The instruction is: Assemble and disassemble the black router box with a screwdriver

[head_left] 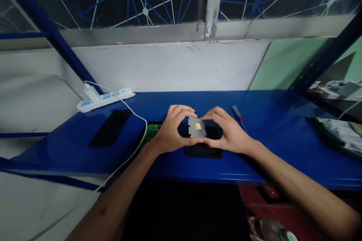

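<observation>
Between both hands is a small square grey metal plate [194, 128] with notched edges and a yellowish patch in its middle. My left hand [175, 128] grips its left side, thumb below and fingers above. On the opposite side, my right hand [226, 130] holds it the same way, the two thumbs nearly meeting. Under the hands lies a flat black object [203, 152], partly covered by them. A green circuit board [152, 131] in a dark casing shows behind my left wrist; the rest of it is hidden.
A screwdriver [239, 118] with a clear and red handle lies right of my right hand. Leftward are a black flat panel [110, 128] and a white power strip [106, 99] with a plugged-in cable [141, 117]. A packaged bag [339, 135] sits on the blue table [271, 120].
</observation>
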